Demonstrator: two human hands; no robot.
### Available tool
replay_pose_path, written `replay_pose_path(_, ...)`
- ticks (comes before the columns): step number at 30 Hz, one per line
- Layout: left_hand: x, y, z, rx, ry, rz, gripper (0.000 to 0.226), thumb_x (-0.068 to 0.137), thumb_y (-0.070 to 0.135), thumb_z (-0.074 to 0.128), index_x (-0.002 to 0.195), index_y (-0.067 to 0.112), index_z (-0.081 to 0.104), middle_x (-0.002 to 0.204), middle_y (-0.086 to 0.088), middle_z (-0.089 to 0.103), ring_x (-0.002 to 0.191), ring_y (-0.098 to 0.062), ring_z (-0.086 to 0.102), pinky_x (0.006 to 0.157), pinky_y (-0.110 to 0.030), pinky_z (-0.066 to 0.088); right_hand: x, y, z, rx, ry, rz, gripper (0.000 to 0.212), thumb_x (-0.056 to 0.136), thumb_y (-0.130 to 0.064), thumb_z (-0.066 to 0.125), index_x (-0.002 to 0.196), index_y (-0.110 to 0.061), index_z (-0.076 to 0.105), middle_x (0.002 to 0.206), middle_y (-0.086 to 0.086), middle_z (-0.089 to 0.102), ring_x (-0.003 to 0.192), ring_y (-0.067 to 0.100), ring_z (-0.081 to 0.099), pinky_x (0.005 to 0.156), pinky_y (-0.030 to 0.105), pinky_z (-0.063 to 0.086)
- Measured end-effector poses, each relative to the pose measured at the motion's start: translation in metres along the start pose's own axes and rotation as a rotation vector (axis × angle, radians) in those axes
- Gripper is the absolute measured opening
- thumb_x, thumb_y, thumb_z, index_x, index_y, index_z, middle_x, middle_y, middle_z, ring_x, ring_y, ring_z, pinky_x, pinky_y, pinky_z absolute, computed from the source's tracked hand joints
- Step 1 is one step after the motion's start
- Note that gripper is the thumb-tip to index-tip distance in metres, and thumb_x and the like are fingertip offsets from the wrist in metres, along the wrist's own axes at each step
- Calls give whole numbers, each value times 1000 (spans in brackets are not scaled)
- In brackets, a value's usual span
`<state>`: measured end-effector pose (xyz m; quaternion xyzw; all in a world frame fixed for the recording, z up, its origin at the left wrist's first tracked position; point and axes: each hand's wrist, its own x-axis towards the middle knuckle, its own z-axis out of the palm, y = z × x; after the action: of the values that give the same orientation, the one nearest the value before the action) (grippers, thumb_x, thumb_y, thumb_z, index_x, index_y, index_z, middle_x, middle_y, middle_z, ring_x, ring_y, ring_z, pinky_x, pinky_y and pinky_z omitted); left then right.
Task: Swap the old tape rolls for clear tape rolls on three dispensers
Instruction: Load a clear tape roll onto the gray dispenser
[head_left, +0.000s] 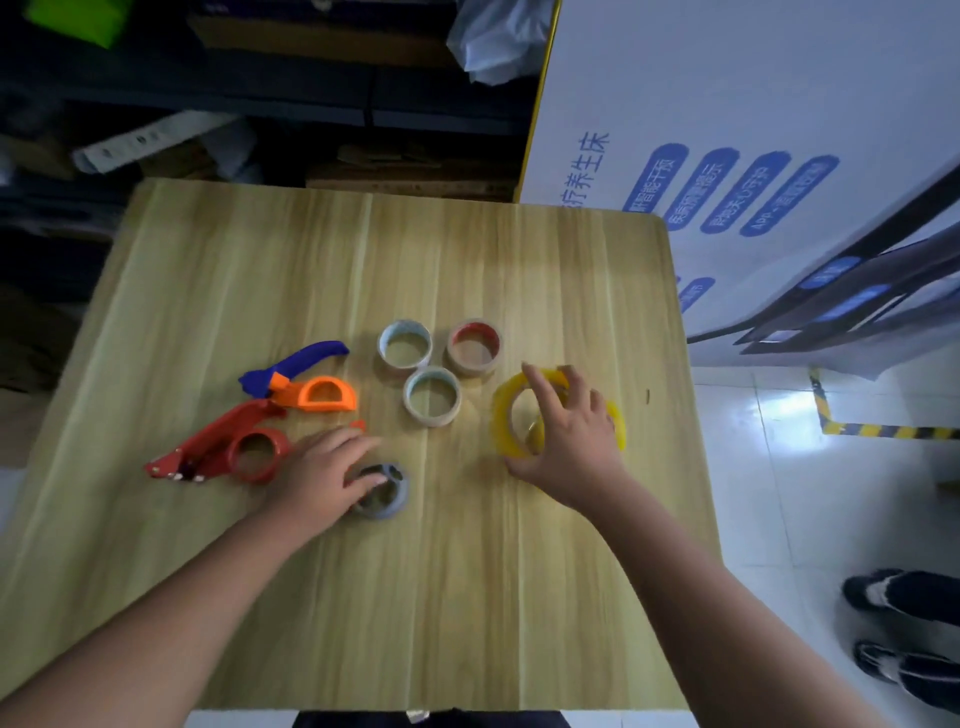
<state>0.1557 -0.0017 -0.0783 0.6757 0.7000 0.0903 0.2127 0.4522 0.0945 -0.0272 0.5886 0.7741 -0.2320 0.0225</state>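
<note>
The yellow tape rolls (558, 413) are lying on the right of the worktop (467, 597), where the right hand (571, 436) is gripping them, its fingers (537, 387) curling over the far rim and into the core. The left hand (324, 475) is pressing, fingers spread, on a grey dispenser (387, 499) near the middle; whether it is grasping it cannot be told. The rolls are judged light and stiff with a slick outer face, so hooking the open core is the surer hold; three pale rolls (431, 397) are sitting just beyond, and two empty dispensers (249, 447) are lying at left.
</note>
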Motion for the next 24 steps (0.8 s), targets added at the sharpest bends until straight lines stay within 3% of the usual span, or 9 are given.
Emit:
replay_pose_path(3,11,27,-9,-99,2,61,75,71,47,80,137,22,52,136,-6,56,119,-30,56,100,-44,45,-3,-41,10,-51,-30,-123,111,68,-65,70,153,-42,1,158,10,10,136,39,23,106,50,35)
replay_pose_path(6,13,22,-16,-187,123,91,86,67,36,86,140,25,43,140,-2,52,121,-24,54,100,-41,46,-6,-73,29,-71,-59,-194,110,67,-65,68,152,-41,3,158,13,12,133,40,26,105,52,38)
replay_pose_path(8,10,8,-19,-163,168,114,76,65,27,87,133,24,52,132,-1,60,116,-22,58,97,-39,48,-8,-88,39,-76,-81,-218,109,68,-63,68,152,-41,4,158,12,11,133,38,26,103,51,40)
replay_pose_path(10,2,-13,-21,-93,196,171,42,68,24,83,108,23,69,107,2,71,98,-22,65,86,-38,52,-9,-101,49,-80,-96,-234,108,67,-62,69,152,-41,5,157,12,11,134,38,26,103,51,41)
replay_pose_path(12,-10,-32,-19,-63,190,187,12,74,30,72,84,23,73,82,7,73,78,-21,66,72,-33,48,-10,-112,59,-77,-113,-242,108,67,-61,70,151,-42,5,157,12,12,135,38,25,103,51,41)
replay_pose_path(16,-41,-58,-2,-124,176,82,19,77,39,60,77,22,70,73,5,70,69,-22,63,63,-37,51,-7,-133,84,-95,-171,-274,111,66,-60,72,152,-43,4,157,13,13,138,40,23,105,53,40)
replay_pose_path(21,-73,-74,36,-206,265,-178,13,75,36,69,76,23,71,79,7,66,72,-16,59,64,-29,43,4,-141,115,-167,-272,-293,115,65,-60,75,151,-45,0,157,10,6,140,39,17,106,52,39)
replay_pose_path(24,-85,-77,55,-266,262,-281,9,76,33,71,79,24,71,86,7,65,75,-19,62,64,-29,46,9,-136,126,-174,-298,-278,115,65,-60,75,150,-47,-1,158,8,4,141,38,15,108,52,37)
